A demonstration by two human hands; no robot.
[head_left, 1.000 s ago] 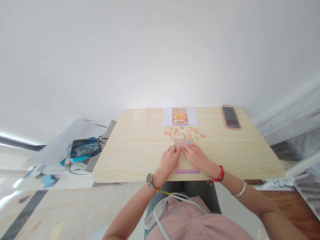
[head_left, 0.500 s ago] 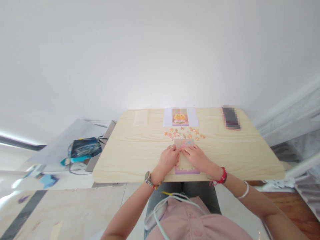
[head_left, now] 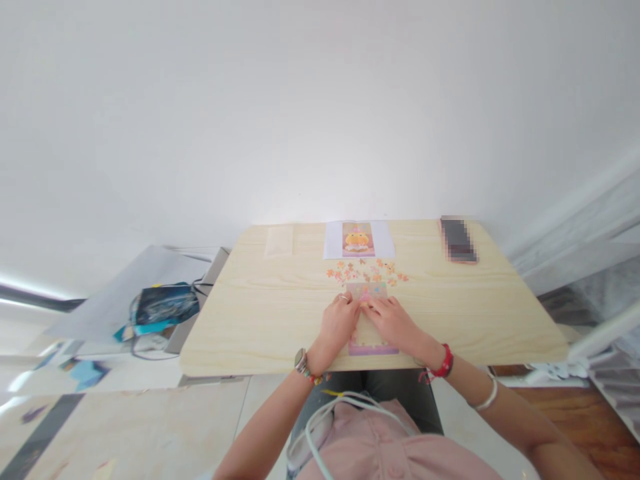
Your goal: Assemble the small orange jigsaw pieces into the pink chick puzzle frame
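Note:
A partly assembled jigsaw panel [head_left: 373, 337] lies near the front edge of the light wooden table [head_left: 260, 313]. My left hand [head_left: 339, 324] rests on its left side with the fingers curled together at the panel's upper part. My right hand [head_left: 395, 321] lies on the right side, fingertips pressed down beside the left ones. Whether either hand pinches a piece is too small to see. Several loose orange and pink puzzle pieces [head_left: 367, 271] are scattered just beyond the panel. A reference picture [head_left: 358, 239] of an orange figure on white paper lies at the far edge.
A phone [head_left: 457, 239] lies at the table's far right corner. A pale slip of paper [head_left: 279, 241] sits at the far left. Left of the table, a lower surface holds a dark blue pouch [head_left: 163, 305] with cables. A white cable [head_left: 320, 417] hangs over my lap.
Both hands stayed on the puzzle panel with only small finger shifts. The view tilted slightly, so the table sits a little lower in the picture.

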